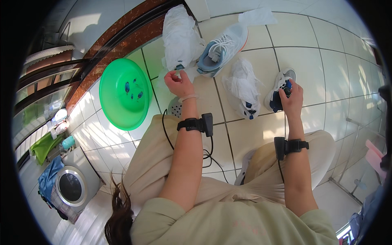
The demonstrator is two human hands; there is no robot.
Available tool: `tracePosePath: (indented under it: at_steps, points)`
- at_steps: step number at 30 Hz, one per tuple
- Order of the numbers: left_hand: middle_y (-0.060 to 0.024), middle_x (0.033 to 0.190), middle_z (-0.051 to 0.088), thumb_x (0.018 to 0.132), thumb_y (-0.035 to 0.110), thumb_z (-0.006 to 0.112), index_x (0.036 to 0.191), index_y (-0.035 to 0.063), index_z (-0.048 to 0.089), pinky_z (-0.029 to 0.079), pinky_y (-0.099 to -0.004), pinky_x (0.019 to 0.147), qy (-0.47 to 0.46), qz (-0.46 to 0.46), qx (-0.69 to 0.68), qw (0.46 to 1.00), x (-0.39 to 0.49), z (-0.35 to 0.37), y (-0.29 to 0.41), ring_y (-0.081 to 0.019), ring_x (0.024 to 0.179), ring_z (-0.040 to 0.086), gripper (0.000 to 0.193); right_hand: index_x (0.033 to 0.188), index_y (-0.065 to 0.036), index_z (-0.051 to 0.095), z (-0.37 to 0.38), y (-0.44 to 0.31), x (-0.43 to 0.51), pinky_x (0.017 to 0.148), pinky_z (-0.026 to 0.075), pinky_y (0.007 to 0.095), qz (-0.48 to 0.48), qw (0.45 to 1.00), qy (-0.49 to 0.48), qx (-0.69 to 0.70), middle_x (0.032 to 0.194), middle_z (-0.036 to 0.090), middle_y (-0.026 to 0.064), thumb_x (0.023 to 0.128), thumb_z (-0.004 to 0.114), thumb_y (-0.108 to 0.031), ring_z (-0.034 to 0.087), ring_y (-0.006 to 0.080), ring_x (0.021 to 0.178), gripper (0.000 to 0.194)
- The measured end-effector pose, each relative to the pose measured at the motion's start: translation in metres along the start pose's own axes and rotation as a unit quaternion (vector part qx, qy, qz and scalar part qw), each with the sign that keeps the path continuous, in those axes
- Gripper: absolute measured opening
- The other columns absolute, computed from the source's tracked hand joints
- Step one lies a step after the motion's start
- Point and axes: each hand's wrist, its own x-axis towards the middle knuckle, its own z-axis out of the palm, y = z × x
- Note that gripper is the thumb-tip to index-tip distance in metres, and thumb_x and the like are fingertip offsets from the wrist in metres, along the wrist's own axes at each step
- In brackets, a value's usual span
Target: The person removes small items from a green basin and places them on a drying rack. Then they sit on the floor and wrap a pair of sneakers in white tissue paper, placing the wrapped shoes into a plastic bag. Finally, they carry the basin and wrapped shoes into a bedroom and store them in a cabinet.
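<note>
My left hand (180,84) has its fingers curled at the heel end of a large shoe wrapped in white tissue paper (180,36); a bit of blue-grey heel shows there. Whether the fingers pinch the wrapping I cannot tell. On the right, my right hand (293,96) grips the upper of a small navy and white sneaker (275,98), thumb and fingers around a dark part near its opening. Between the hands lie an unwrapped light grey-blue sneaker (225,49) with white laces and a smaller tissue-wrapped shoe (243,87) with navy showing at its end.
A green plastic basin (122,113) with printed marks sits on the tiled floor at left. Loose tissue (257,16) lies at the far side. A black cable (208,156) hangs between my legs. A front-loading washing machine (88,180) stands lower left, a metal rack (350,159) at right.
</note>
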Motion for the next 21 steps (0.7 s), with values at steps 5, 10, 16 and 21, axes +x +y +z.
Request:
tracePosePath:
  at_steps: [5,10,16,21]
  points:
    - [-0.0085,0.092,0.062,0.068,0.025,0.075,0.098,0.0049,0.06,0.046,-0.0378,0.069,-0.131,-0.168,0.183,0.96,0.016,-0.003,-0.037,-0.0276,0.077,0.059,0.04,0.116,-0.006,0.057,-0.005,-0.033,-0.011,0.078,0.05,0.0362,-0.051,0.989,-0.057,0.125,0.116,0.052,0.0155,0.076,0.07,-0.015,0.059,0.0263,0.086,0.043]
    - [-0.0134,0.094,0.064,0.075,0.026,0.069,0.097,0.0028,0.062,0.049,-0.0403,0.072,-0.233,0.116,0.244,0.934,-0.015,-0.047,-0.043,-0.0332,0.08,0.062,0.033,0.11,-0.004,0.059,0.002,-0.048,-0.02,0.074,0.051,0.0348,-0.041,0.981,-0.098,0.162,0.11,0.055,0.0149,0.076,0.07,-0.013,0.061,0.0256,0.083,0.038]
    - [-0.0128,0.089,0.067,0.077,0.022,0.069,0.1,0.0038,0.063,0.05,-0.0347,0.07,-0.343,0.081,0.218,0.91,-0.059,-0.097,0.019,-0.0309,0.075,0.063,0.029,0.112,-0.005,0.058,0.007,-0.067,-0.014,0.074,0.051,0.0354,-0.062,0.966,-0.169,0.183,0.11,0.056,0.0159,0.075,0.071,-0.017,0.063,0.0266,0.082,0.04]
    - [-0.0066,0.093,0.067,0.08,0.019,0.068,0.104,0.0021,0.061,0.05,-0.0336,0.066,-0.643,-0.076,-0.013,0.762,-0.056,-0.098,0.105,-0.0193,0.075,0.063,0.03,0.125,-0.002,0.051,0.005,-0.084,-0.022,0.08,0.049,0.0365,-0.167,0.879,-0.308,0.322,0.12,0.057,0.0163,0.075,0.075,-0.029,0.06,0.0267,0.097,0.061]
